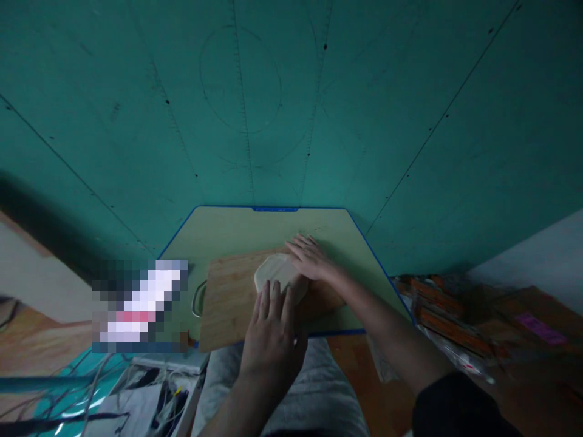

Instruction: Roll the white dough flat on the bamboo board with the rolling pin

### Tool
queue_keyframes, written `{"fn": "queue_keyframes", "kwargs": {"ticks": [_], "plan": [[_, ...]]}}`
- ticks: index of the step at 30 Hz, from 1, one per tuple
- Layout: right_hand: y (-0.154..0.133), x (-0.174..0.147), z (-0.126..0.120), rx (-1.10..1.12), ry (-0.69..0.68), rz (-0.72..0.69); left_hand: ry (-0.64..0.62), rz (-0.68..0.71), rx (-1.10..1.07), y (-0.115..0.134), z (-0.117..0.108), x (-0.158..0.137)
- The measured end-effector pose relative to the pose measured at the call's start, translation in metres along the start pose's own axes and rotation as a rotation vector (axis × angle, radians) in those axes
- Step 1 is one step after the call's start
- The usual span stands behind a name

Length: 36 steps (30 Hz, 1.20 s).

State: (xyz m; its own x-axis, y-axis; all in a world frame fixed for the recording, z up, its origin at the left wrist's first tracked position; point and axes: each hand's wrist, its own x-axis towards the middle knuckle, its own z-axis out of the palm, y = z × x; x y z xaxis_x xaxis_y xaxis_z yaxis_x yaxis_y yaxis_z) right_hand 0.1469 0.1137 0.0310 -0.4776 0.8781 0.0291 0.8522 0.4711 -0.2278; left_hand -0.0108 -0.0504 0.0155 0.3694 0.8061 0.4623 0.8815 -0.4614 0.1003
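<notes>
A flat, pale round of dough [272, 269] lies on a wooden cutting board [228, 303]. My left hand [273, 337] comes in from below, its fingers stretched out and the fingertips on the near edge of the round. From the right reaches my right hand [308, 255], laid flat with its fingers extended over the round's far right edge. Neither hand grips anything. Part of the dough is hidden under my fingers and palms.
The board rests on a pale table [228, 227] with a blue rim, against a green wall [282, 121]. A metal handle [198, 298] shows at the board's left. Cables and papers fill a white drawer or box [136, 400] at lower left; cardboard boxes [523, 328] lie at right.
</notes>
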Motion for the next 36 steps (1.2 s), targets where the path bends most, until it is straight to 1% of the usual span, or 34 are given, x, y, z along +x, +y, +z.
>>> {"fn": "queue_keyframes", "kwargs": {"ticks": [5,8,10,13,16,19,22,27,31,34,36], "plan": [[0.023,-0.041,0.004,0.075,0.043,-0.054,0.000,0.026,-0.007,0.027,0.000,-0.011],[0.031,-0.070,0.007,0.119,0.093,-0.038,0.026,0.016,-0.002,0.031,0.001,-0.015],[0.032,-0.085,0.010,0.119,0.129,-0.018,0.042,0.038,0.001,0.025,0.004,-0.015],[0.025,-0.097,0.011,0.082,0.164,0.010,0.025,0.054,0.028,0.005,0.006,-0.008],[0.012,-0.099,0.007,0.016,0.174,0.056,0.024,-0.026,0.107,-0.020,0.005,0.005],[-0.002,-0.095,-0.001,-0.058,0.174,0.084,0.027,-0.058,0.163,-0.041,0.003,0.021],[-0.009,-0.082,-0.006,-0.103,0.204,0.105,-0.023,-0.074,0.140,-0.058,0.004,0.038],[0.000,-0.040,-0.006,-0.050,0.214,0.147,-0.096,-0.142,0.082,-0.082,0.010,0.081],[0.008,-0.005,-0.012,-0.039,0.262,0.228,-0.156,-0.125,0.049,-0.101,0.013,0.123],[0.007,0.008,-0.021,-0.090,0.290,0.272,-0.171,-0.128,0.053,-0.112,0.016,0.146],[0.002,0.008,-0.023,-0.125,0.286,0.290,-0.188,-0.141,0.048,-0.117,0.019,0.156]]}}
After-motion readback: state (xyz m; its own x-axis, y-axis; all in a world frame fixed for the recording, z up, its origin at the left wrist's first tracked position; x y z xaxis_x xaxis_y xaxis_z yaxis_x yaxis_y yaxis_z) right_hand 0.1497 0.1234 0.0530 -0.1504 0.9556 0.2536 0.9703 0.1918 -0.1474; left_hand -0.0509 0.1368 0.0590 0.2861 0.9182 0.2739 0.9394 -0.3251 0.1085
